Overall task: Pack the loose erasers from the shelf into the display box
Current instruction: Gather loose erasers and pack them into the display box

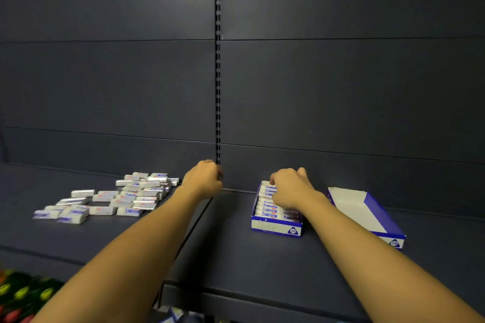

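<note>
The right hand (288,187) is laid over the display box (275,225), fingers curled down onto the packed erasers (270,208); a grip cannot be told. The left hand (204,178) is held curled, contents hidden, just beside the loose erasers (118,198) scattered on the shelf (223,249).

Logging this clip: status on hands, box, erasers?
Right hand in blue-and-white cardboard display box, grip hidden. Left hand curled, contents unseen. Loose white wrapped erasers remain left. Nothing blocking.
</note>
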A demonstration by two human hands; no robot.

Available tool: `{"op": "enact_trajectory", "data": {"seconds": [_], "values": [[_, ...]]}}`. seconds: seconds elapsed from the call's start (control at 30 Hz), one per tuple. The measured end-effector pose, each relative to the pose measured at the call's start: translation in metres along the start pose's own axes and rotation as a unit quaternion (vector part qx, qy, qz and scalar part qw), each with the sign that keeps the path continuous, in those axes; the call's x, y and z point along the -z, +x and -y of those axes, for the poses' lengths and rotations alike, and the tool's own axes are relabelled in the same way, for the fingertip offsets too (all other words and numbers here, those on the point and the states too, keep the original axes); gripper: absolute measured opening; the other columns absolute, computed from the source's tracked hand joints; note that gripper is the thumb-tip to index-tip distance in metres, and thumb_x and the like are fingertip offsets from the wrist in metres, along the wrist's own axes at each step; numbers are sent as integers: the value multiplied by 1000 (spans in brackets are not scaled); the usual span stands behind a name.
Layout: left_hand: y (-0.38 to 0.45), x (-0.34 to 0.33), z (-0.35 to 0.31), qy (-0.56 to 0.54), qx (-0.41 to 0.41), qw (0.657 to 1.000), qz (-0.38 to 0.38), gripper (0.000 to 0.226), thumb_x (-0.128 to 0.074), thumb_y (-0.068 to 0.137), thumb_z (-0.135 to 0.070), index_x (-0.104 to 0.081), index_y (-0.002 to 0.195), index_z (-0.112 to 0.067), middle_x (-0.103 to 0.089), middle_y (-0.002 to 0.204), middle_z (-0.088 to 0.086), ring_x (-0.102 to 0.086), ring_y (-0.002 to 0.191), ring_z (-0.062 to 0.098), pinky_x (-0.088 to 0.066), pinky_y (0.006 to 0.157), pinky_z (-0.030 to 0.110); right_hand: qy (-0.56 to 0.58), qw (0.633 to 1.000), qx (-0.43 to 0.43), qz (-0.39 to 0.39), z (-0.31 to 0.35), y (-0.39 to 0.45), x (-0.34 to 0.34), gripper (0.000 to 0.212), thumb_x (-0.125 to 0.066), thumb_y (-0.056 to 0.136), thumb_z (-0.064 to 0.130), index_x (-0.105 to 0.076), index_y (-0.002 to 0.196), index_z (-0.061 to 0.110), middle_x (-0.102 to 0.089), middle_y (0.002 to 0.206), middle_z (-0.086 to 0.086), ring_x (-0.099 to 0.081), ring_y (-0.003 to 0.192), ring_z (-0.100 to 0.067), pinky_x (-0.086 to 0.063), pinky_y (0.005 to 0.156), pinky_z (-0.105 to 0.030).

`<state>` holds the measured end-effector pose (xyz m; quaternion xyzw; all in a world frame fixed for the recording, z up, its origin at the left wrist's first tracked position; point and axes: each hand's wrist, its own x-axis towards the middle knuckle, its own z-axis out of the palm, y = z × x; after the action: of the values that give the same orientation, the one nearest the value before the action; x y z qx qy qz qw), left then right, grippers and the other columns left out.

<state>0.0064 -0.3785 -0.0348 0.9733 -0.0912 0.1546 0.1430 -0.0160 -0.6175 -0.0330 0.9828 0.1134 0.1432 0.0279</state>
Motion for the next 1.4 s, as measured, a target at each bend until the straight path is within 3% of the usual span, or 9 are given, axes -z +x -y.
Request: {"op": "enact_trajectory", "data": {"seconds": [0.17,0.3,0.4,0.5,0.77,0.97,1.13,1.4], "values": [[-40,34,24,23,34,999,-11,36,-56,90,-17,-72,122,-19,-62,130,5,-62,114,27,-54,94,39,-5,999,35,17,31,-2,20,29,-57,89,21,-64,117,17,-67,111,-3,-59,106,-25,-34,99,-39],[-75,55,51,58,64,996,-8,28,-55,90,-22,-76,108,-17,-68,115,8,-66,96,28,-56,72,35,6,998,52,31,62,-5,28,23,-57,86,18,-62,109,13,-63,105,-5,-57,97,-25,-35,93,-37],[-97,68,76,81,94,992,1,31,-57,88,-28,-74,111,-17,-68,120,9,-65,105,30,-56,84,37,15,998,64,25,84,-6,32,14,-56,87,19,-50,98,14,-51,97,-3,-49,89,-25,-35,92,-39],[-115,84,101,102,105,989,13,37,-58,89,-29,-70,123,-23,-62,130,4,-60,116,26,-53,95,41,17,997,74,29,108,-7,38,11,-56,87,21,-50,95,15,-54,98,-4,-52,91,-26,-37,91,-38],[-142,122,169,128,83,988,13,35,-60,95,-30,-69,127,-18,-65,128,3,-64,107,22,-57,93,39,25,996,81,17,193,-6,52,23,-55,85,14,-62,106,11,-63,100,-7,-58,93,-27,-41,92,-39],[-157,144,226,136,51,989,22,31,-60,97,-29,-69,124,-17,-67,126,2,-64,106,21,-57,93,37,27,996,83,18,260,-6,52,8,-56,87,19,-56,95,16,-63,105,-6,-55,92,-26,-39,90,-39],[-160,148,261,138,32,990,25,33,-60,97,-31,-68,125,-17,-66,126,4,-64,104,22,-57,91,38,24,997,67,13,300,-4,44,22,-57,89,26,-62,107,16,-65,112,-6,-59,108,-28,-40,94,-39],[-147,143,299,109,13,994,17,33,-58,95,-28,-69,124,-16,-68,123,4,-64,101,21,-57,87,34,23,997,72,15,341,17,40,17,-56,85,19,-59,101,16,-65,110,-6,-60,106,-28,-41,91,-37]]}}
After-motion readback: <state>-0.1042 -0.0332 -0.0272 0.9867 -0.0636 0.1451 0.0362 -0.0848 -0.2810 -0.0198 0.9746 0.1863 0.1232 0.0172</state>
